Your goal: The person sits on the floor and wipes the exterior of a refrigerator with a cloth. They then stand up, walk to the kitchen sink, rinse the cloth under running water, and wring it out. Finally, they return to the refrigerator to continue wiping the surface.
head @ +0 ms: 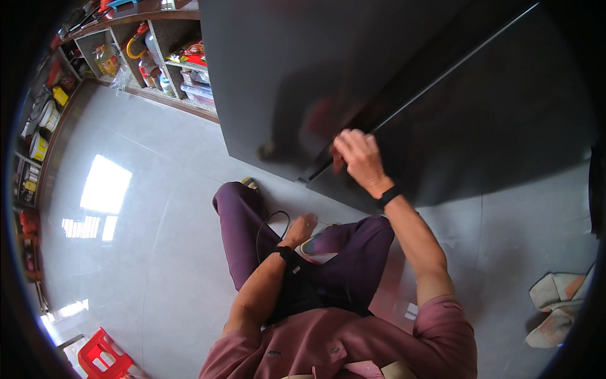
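A dark grey glossy cabinet, seemingly a refrigerator, stands before me with a left door (265, 85) and a right door (483, 118). Between them runs a dark slot with a bright metal edge. My right hand (358, 156), slightly blurred, is at the lower part of this slot with its fingers bent toward the right door's edge. Whether they grip that edge is hidden. Low between my knees hangs my left hand (301, 230), near a shoe (307, 246); no object shows in it, and its fingers are blurred. Both wrists wear black bands.
Open shelves (156, 61) at the upper left hold oil bottles (108, 61), packets and tubs. A thin black cable (259, 232) loops by my left wrist. A red plastic stool (105, 355) stands at the lower left. Crumpled cloth (558, 303) lies on the tiled floor (156, 189) at right.
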Tool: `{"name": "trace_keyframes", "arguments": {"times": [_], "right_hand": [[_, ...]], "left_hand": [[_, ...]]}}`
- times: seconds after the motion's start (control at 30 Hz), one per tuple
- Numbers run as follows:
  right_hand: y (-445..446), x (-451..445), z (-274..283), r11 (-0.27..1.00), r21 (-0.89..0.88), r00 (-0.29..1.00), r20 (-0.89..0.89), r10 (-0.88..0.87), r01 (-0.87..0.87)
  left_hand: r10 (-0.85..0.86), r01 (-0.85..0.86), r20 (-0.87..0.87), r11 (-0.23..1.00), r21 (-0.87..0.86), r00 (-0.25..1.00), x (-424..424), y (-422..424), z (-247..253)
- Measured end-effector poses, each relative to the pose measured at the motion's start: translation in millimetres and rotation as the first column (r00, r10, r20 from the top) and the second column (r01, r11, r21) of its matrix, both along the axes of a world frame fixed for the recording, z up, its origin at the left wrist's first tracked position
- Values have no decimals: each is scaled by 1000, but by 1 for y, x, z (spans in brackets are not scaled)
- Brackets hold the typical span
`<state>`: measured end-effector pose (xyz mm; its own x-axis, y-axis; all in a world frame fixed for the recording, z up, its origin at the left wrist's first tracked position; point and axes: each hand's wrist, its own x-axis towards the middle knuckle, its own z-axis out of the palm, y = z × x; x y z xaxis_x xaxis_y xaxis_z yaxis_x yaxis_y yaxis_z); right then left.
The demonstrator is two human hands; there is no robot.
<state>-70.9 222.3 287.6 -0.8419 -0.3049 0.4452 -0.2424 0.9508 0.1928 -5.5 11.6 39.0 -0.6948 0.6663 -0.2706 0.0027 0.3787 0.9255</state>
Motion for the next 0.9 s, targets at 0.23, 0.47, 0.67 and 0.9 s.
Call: {"name": "trace_keyframes", "arguments": {"times": [0.23,0.47,0.67,0.9], "right_hand": [[-6,-41,141,982,-166,775,-631,-39,-85],[-25,-36,-30,745,-662,960,-150,-239,82],[-53,41,-124,463,-639,787,546,-289,614],[-43,115,-163,-253,-789,810,585,-29,560]], "left_hand": [[-114,114,-21,993,-25,993,3,12,-21],[-58,64,-74,995,82,996,10,16,-37],[22,-34,97,992,122,995,-4,5,-56],[160,-423,675,873,245,721,-12,1,24]]}}
